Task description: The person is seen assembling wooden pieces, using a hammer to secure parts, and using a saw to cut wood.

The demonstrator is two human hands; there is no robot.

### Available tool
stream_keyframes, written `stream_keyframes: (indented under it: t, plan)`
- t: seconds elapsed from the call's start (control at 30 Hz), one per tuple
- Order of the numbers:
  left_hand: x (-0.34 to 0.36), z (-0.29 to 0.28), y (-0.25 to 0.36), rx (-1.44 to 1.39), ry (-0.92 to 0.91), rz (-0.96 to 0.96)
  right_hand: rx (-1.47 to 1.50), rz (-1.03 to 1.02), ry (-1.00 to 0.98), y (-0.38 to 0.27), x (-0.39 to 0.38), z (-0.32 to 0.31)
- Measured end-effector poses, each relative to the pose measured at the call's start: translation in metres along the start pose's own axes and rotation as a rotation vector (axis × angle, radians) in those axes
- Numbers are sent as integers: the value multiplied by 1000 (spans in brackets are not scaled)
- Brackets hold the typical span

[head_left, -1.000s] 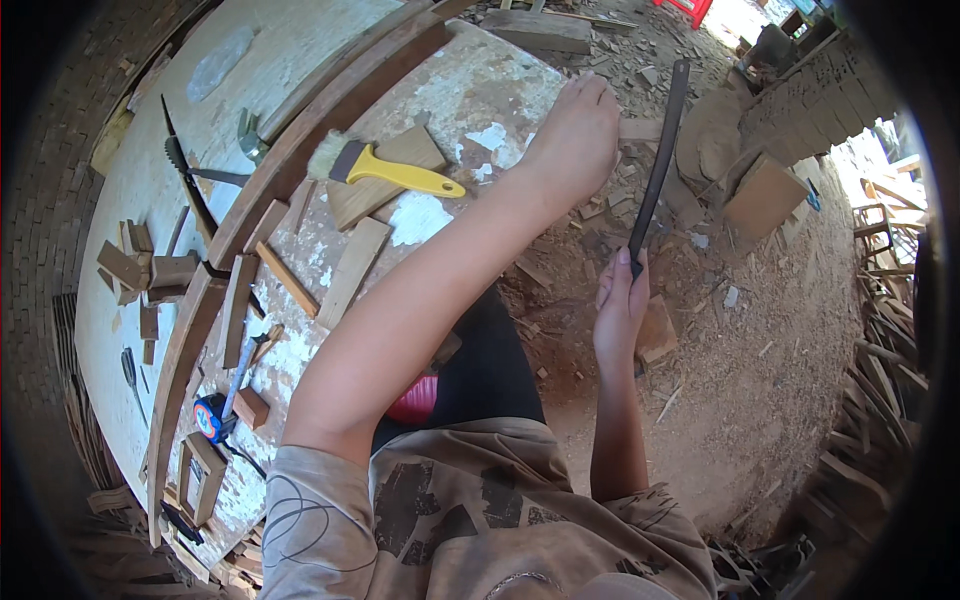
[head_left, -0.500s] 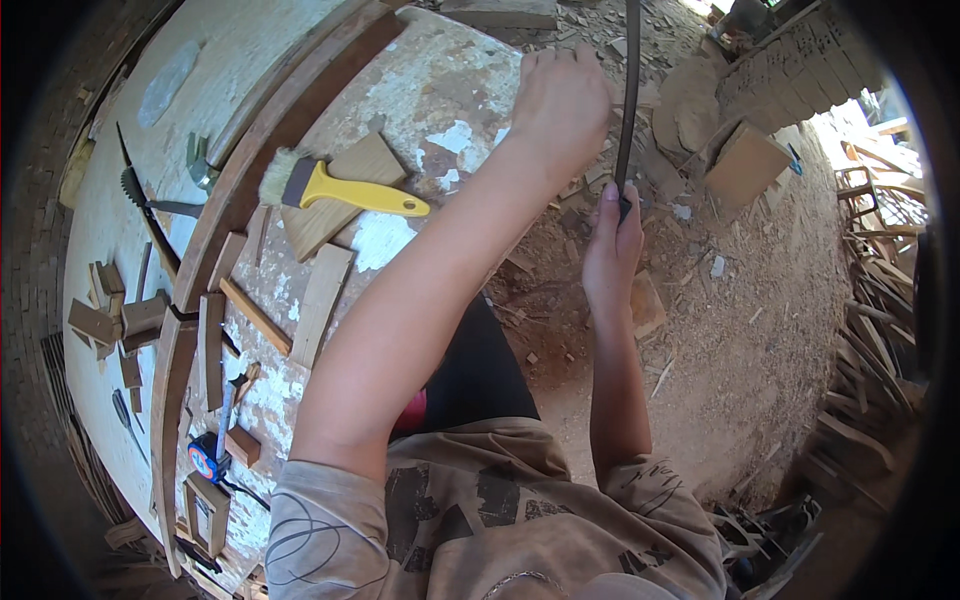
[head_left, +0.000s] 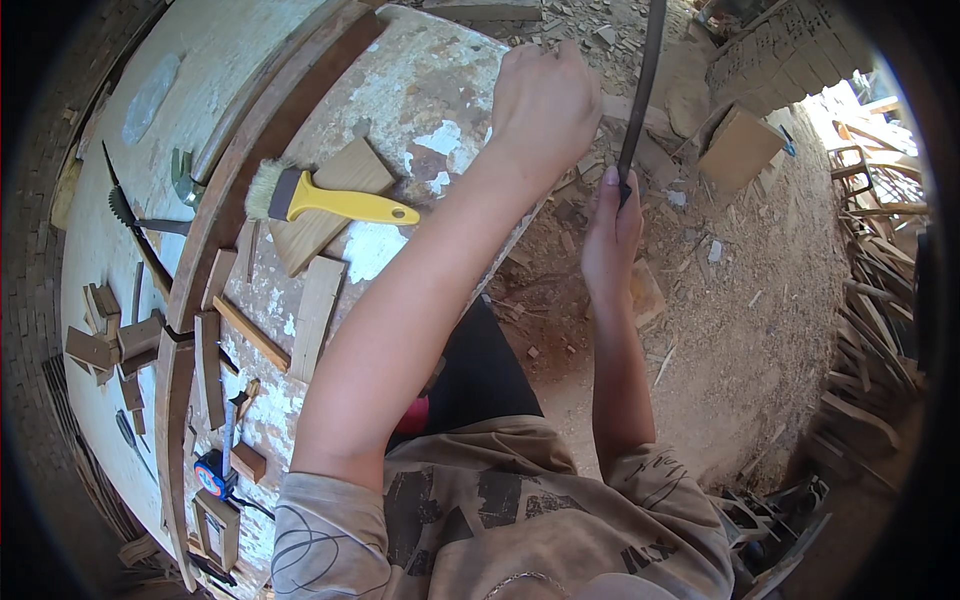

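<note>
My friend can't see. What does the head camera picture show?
The person's right hand grips a long dark blade over a dirt floor, while the left hand rests at the edge of a worn workbench. A yellow-handled brush and wood offcuts lie on the bench.

The upper end of the dark curved strip (head_left: 645, 80) is cut off by the top edge. What the left hand (head_left: 540, 100) presses on the table (head_left: 400, 90) is hidden beneath its knuckles. The saw (head_left: 125, 210) is partly hidden behind the curved wooden rail (head_left: 250, 160).
</note>
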State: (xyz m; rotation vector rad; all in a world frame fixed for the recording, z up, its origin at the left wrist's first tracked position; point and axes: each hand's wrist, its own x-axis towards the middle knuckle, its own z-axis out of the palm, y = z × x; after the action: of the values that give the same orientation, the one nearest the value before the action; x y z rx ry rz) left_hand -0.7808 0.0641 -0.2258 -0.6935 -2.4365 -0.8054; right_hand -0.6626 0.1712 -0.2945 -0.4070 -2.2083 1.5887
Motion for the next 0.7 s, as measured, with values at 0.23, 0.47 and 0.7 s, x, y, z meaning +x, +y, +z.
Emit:
stream_keyframes:
  t: [0.23, 0.47, 0.7]
  plan:
    - [-2, 7, 1, 194, 94, 74, -72, 2, 7, -6, -3, 6]
    - [0, 3, 0, 265, -90, 104, -178, -39, 39, -12, -1, 13]
    - [3, 0, 4, 237, -66, 55, -240, -74, 100, 9, -4, 30]
